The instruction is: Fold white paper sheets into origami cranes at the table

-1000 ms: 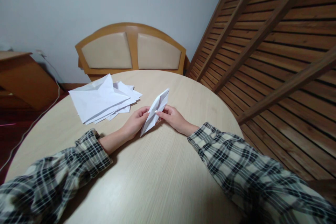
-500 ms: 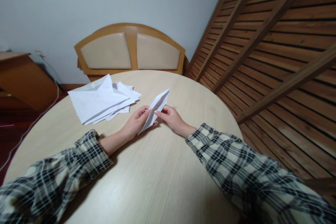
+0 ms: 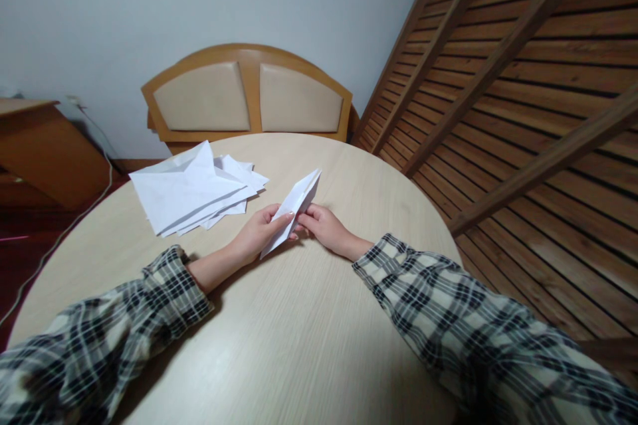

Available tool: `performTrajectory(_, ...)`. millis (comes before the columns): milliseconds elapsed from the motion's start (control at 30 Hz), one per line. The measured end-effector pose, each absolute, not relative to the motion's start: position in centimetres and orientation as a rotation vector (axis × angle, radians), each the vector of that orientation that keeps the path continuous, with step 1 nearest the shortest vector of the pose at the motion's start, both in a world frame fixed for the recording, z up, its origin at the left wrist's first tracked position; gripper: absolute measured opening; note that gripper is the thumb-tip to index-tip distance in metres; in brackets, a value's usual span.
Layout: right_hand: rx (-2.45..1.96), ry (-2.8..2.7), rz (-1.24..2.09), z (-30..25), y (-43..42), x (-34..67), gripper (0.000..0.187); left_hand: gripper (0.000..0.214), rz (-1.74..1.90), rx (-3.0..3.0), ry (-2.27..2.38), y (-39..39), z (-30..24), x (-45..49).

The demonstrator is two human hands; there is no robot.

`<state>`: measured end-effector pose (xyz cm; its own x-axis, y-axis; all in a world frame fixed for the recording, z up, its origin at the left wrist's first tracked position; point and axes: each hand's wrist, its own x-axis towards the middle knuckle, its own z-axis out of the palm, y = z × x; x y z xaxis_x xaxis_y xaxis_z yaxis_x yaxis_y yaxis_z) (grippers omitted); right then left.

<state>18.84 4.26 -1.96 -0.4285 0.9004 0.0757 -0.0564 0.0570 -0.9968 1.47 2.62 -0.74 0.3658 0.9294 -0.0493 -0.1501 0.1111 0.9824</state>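
Note:
Between my two hands, a folded sheet of white paper (image 3: 299, 194) stands tilted just above the table. My left hand (image 3: 258, 234) grips its left side, with the thumb laid across the paper's face. On the other side, my right hand (image 3: 325, 228) pinches the paper's right edge near the middle; its fingertips are partly hidden behind the fold. To the left of my hands lies a loose pile of white paper sheets (image 3: 182, 196), some with raised, creased corners.
A round, light wood table (image 3: 279, 332) carries the papers. Behind it stands a wooden headboard (image 3: 254, 93) with cream panels against the wall. A slatted wooden panel (image 3: 498, 113) leans at the right. A brown cabinet (image 3: 44, 153) and a white cable (image 3: 74, 222) are at the left.
My left thumb has slid further right across the paper. My right thumb has moved off the front face to the right edge. The folded paper has turned slightly; the pile is unchanged.

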Motion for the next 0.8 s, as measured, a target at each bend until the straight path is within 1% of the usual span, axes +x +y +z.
performTrajectory(133,-0.91,-1.528,1.541,-1.93,4.21,18.86,0.007,0.035,0.935,1.147,0.839,2.51,-0.6,1.52)
performTrajectory(300,-0.868,-1.591,1.498,-1.77,4.1,19.15,0.013,0.037,0.901,1.121,0.807,2.51,-0.51,1.57)
performTrajectory(533,-0.778,-1.651,1.414,-2.0,3.97,19.42,0.033,0.029,0.848,1.121,0.774,2.43,-0.11,1.47)
performTrajectory(700,-0.782,-1.682,1.392,-1.69,3.87,19.54,0.056,0.028,0.872,1.112,0.7,2.45,-0.15,1.52)
performTrajectory(800,-0.833,-1.703,1.421,-1.25,3.64,19.49,0.06,0.029,0.86,1.141,0.682,2.39,-0.33,1.58)
